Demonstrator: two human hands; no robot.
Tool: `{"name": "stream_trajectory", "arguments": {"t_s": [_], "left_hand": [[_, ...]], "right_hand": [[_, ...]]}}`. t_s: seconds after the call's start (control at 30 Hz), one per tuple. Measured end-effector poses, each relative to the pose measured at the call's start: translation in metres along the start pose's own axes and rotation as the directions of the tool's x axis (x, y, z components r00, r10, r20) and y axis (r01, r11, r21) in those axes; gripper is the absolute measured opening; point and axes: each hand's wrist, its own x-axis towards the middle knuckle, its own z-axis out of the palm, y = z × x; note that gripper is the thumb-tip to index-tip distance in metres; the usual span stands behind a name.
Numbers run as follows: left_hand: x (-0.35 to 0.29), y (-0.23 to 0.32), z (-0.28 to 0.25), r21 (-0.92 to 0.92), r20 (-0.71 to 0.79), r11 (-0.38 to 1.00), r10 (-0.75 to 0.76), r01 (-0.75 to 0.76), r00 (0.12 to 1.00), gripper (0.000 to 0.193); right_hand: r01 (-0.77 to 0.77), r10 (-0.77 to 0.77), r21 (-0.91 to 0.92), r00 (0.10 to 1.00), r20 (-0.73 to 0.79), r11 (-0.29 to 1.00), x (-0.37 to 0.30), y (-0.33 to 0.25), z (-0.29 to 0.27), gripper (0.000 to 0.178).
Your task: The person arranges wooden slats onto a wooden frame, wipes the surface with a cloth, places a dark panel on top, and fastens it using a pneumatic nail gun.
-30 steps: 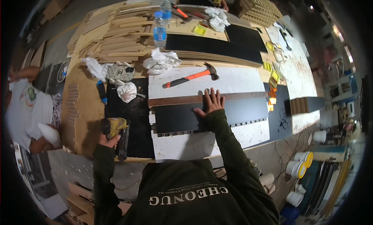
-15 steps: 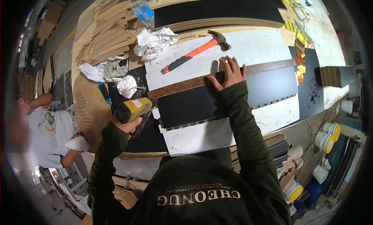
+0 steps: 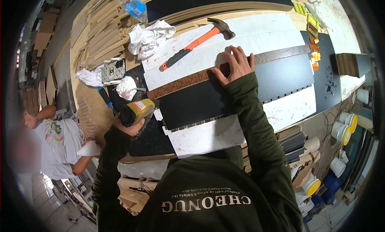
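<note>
My left hand (image 3: 129, 125) is closed round the handle of a yellow-and-black power tool (image 3: 138, 111), drill-like in shape. The tool's front end lies by the left end of a brown wooden strip (image 3: 180, 83) marked with crossed lines. This strip runs along the far edge of a black board (image 3: 192, 105), which has small notches along its near edge. My right hand (image 3: 237, 67) rests with fingers spread on the strip and the board's far edge. Beyond it, a claw hammer (image 3: 196, 42) with an orange-and-black handle lies on a white sheet (image 3: 216, 137). Whether the tool's tip touches the strip is hidden.
Crumpled white paper (image 3: 150, 38), a phone (image 3: 113, 70) and a water bottle (image 3: 134, 7) lie at the left and far left. Stacked wood strips (image 3: 102, 35) and black boards (image 3: 220, 3) fill the back. A co-worker in a white shirt (image 3: 60, 145) is at left.
The view has shifted slightly, so the hammer and boards sit higher and turned a little in the picture. My left hand keeps hold of the power tool; my right hand stays on the strip.
</note>
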Motion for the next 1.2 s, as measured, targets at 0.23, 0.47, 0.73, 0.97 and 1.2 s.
{"name": "stream_trajectory", "arguments": {"t_s": [0.23,0.47,0.73,0.97,1.2], "left_hand": [[0.001,-0.009,0.002,0.162,-0.033,0.98,0.12,-0.113,0.992,0.031],[-0.005,-0.004,0.011,0.043,-0.064,0.99,0.137,-0.135,0.988,0.036],[0.004,0.013,0.013,0.209,-0.028,0.969,0.144,-0.135,0.989,0.041],[0.007,0.004,0.015,0.333,-0.062,0.904,0.304,-0.268,0.951,0.04],[0.006,0.035,0.02,0.137,-0.012,0.915,0.384,-0.379,0.923,0.037]], "right_hand": [[0.001,-0.001,-0.003,1.0,0.003,1.0,0.0,0.0,-0.002,0.055],[-0.005,0.005,-0.023,1.0,0.007,1.0,-0.001,0.0,-0.002,0.055],[-0.006,0.006,0.014,1.0,0.005,1.0,0.0,0.001,-0.002,0.055],[0.013,-0.012,0.038,1.0,-0.019,0.999,-0.001,0.002,-0.001,0.055],[-0.019,0.019,0.028,1.0,0.022,0.999,0.0,0.002,-0.003,0.055]]}}
